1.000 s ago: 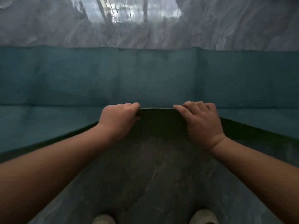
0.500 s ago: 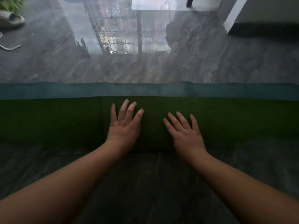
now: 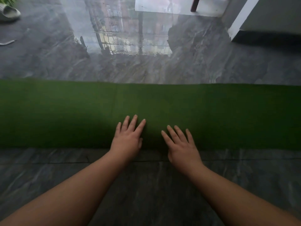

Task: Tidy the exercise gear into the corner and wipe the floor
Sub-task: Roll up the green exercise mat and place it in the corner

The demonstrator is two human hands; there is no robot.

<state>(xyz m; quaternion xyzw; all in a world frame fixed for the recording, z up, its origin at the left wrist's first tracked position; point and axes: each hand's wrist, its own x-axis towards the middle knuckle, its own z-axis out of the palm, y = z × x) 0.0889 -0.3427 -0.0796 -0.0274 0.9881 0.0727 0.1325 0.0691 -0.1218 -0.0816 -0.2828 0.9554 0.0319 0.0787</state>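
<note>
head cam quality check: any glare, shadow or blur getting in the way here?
Head view: strong window glare on the glossy floor beyond the green mat; near floor dim, shadow under the left hand and right hand; slipper at the corner soft and warped.

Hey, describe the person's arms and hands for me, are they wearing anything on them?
Both forearms are bare as far as the frame shows: no sleeves, gloves, watch or bracelets. The left hand and right hand show no rings, and the short fingernails look unpainted.
</note>
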